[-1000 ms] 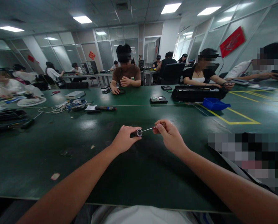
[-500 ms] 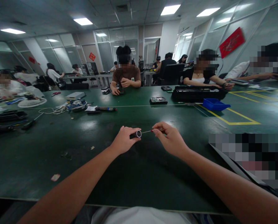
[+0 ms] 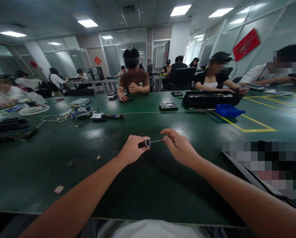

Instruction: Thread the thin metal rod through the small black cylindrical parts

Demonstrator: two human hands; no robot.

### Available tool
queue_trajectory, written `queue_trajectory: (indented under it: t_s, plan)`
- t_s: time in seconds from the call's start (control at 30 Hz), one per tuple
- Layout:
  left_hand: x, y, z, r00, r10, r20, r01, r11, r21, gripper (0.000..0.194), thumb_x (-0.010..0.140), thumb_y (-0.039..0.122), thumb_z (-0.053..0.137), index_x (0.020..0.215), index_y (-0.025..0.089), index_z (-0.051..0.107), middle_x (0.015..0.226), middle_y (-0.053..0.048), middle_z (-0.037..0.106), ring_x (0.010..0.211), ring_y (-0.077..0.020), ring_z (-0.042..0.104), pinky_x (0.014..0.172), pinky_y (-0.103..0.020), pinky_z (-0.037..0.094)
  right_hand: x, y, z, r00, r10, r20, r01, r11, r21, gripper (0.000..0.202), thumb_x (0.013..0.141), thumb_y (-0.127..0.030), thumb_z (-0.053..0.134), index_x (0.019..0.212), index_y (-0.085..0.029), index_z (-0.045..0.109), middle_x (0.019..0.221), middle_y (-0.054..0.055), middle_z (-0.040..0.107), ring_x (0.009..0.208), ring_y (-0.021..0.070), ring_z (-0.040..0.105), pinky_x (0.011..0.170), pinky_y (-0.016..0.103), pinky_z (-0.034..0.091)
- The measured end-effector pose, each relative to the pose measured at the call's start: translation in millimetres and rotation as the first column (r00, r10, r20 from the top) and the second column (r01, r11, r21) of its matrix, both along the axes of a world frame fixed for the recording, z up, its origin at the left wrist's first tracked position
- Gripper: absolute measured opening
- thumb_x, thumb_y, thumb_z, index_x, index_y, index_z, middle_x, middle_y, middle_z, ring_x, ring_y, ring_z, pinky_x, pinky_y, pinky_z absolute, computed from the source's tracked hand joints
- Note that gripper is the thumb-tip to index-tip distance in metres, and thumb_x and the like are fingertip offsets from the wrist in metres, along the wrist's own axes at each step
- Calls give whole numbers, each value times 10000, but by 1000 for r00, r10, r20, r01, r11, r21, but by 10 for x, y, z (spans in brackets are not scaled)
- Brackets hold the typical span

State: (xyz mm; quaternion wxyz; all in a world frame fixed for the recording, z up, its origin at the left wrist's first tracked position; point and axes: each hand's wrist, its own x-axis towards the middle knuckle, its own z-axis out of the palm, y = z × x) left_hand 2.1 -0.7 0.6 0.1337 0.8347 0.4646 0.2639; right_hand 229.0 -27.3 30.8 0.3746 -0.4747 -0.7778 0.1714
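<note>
My left hand (image 3: 132,148) is closed around a small dark cylinder (image 3: 147,142) whose silver-rimmed round end faces me; its inner part shows dark vanes, and the exact kind is unclear. From the right, my right hand (image 3: 179,147) holds a screwdriver (image 3: 162,140) with a thin shaft and a red collar. The shaft's tip meets the cylinder's right side near the rim. My right index finger is lifted off the handle, while the thumb and the other fingers keep hold of it. Most of the handle is hidden in the palm.
On the green table (image 3: 138,198) lie a hard drive (image 3: 168,106), a blue tray (image 3: 229,111), a long black device (image 3: 210,100), a bundle of cables (image 3: 80,112) and a pen-like tool (image 3: 113,116). Opposite sits a person in brown (image 3: 134,81). A blurred-out object lies at right.
My right index finger has lifted and straightened away from the screwdriver handle, and that hand has shifted slightly. My left hand and the cylinder stay in place.
</note>
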Motion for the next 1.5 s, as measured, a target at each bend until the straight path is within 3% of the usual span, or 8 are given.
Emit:
queue_trajectory:
  t_s: [0.23,0.47,0.73,0.93,1.03,1.2,1.3,1.5]
  plan:
    - [15,-4,-16,1000,-15,-7,15,1000,11,367,842,325,707,1205,278,667,1147,-39,706,1061,-244,602,984,-434,389,17,26,9,998,-44,-43,41,997,-68,348,1001,-403,367,1003,-215,660,715,14,663,614,170,604,574,292,419]
    - [-5,-9,22,1000,14,2,-14,1000,-15,361,851,307,695,1210,283,669,1112,-33,708,1016,-245,598,936,-413,413,7,4,-3,999,26,-34,-28,998,-58,298,959,-308,459,1220,-207,563,790,17,664,633,169,586,579,297,430]
    - [-8,-12,19,1000,-13,16,13,1000,15,359,841,301,707,1198,284,671,1106,-24,707,1001,-239,604,955,-425,397,17,34,-29,997,-18,-69,8,991,-130,345,1006,-389,358,1107,-221,642,790,25,668,654,174,608,604,311,431]
    - [-13,-6,22,1000,18,26,-17,1000,-8,355,843,301,707,1196,286,674,1057,-20,712,967,-237,597,926,-409,405,-9,-25,-18,998,20,-66,-25,996,-80,303,963,-321,452,1239,-211,509,798,19,667,622,172,574,598,313,425]
    - [-11,-9,41,998,44,33,-44,999,-14,356,840,297,713,1193,274,675,1041,-23,713,960,-236,596,920,-401,405,-7,-12,-54,990,28,-135,-35,998,-47,304,941,-305,485,1232,-214,480,851,29,654,716,186,603,651,322,450]
    - [12,-21,61,999,26,21,-25,1000,-17,343,837,288,719,1178,271,681,1081,-21,714,976,-234,599,924,-398,395,8,31,-123,980,-29,-198,6,993,-118,247,976,-355,409,1158,-238,528,761,7,627,670,187,584,615,325,424]
    - [24,-26,53,999,32,23,-31,999,-15,350,839,312,719,1185,280,675,1050,-15,717,960,-233,605,934,-411,389,1,16,-140,966,-40,-255,22,997,-73,211,944,-303,459,1136,-240,522,777,1,612,699,183,587,638,323,434]
    - [20,-30,45,999,22,45,-23,1000,18,342,841,302,718,1178,268,672,1078,-22,717,981,-235,614,938,-412,403,-38,71,-129,857,-30,-515,-66,983,-168,182,868,-382,615,950,-219,613,862,38,656,780,191,611,735,354,493]
